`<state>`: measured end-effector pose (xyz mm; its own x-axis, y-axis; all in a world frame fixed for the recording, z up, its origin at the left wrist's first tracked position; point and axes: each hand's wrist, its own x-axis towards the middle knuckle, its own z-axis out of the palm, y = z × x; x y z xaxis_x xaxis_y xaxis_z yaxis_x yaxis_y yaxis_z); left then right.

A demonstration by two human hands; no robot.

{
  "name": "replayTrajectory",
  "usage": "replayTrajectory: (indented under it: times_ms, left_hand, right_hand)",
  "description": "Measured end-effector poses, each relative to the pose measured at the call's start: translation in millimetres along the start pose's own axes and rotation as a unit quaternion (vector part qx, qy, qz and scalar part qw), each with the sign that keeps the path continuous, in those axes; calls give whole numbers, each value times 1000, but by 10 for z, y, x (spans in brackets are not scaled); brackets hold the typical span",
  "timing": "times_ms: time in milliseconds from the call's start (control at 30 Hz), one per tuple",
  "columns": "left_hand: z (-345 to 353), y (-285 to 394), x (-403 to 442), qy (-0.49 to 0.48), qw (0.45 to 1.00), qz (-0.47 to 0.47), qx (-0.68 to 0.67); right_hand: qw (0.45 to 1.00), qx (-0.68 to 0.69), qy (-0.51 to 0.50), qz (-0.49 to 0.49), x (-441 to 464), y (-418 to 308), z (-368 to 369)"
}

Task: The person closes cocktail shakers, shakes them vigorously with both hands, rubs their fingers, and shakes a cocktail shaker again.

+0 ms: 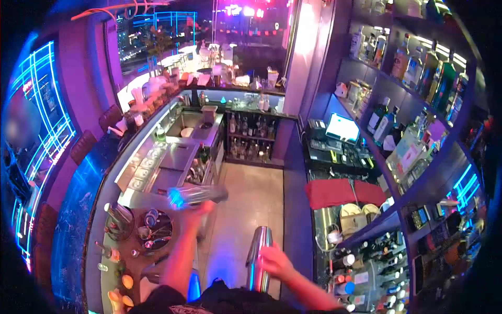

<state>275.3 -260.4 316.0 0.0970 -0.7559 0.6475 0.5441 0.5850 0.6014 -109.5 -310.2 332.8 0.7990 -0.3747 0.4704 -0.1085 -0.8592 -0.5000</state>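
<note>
My left hand [203, 210] is raised over the floor beside the counter, its fingers closed on a shiny cup that looks like a shaker tin [197, 195]. Motion smears this cup, which lies nearly sideways and glows blue at its left end. Lower and to the right, my right hand [276, 261] is wrapped round a tall metal shaker tin [258, 251] in front of my body. That tin stands slightly tilted, and the fingers cover part of its side. The two tins are apart.
On the left counter are a round tray of bar tools [155, 230], a small bottle [107, 252] and lemons [127, 282]. A steel sink [184, 127] lies beyond. At right stand a lit screen [342, 128], red cloths [334, 193] and many bottles [361, 267].
</note>
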Motion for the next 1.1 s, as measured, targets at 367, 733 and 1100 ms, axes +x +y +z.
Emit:
replayTrajectory:
  times_ms: [367, 733, 1100]
  left_hand:
    - [690, 92, -238, 174, 913, -87, 358]
    - [118, -258, -697, 200, 780, 19, 593]
    - [132, 203, -869, 381, 865, -83, 316]
  right_hand:
    - [995, 41, -47, 84, -1, 280, -115]
    - [988, 64, -11, 138, 494, 746, 70]
    - [901, 232, 367, -10, 447, -761, -1242]
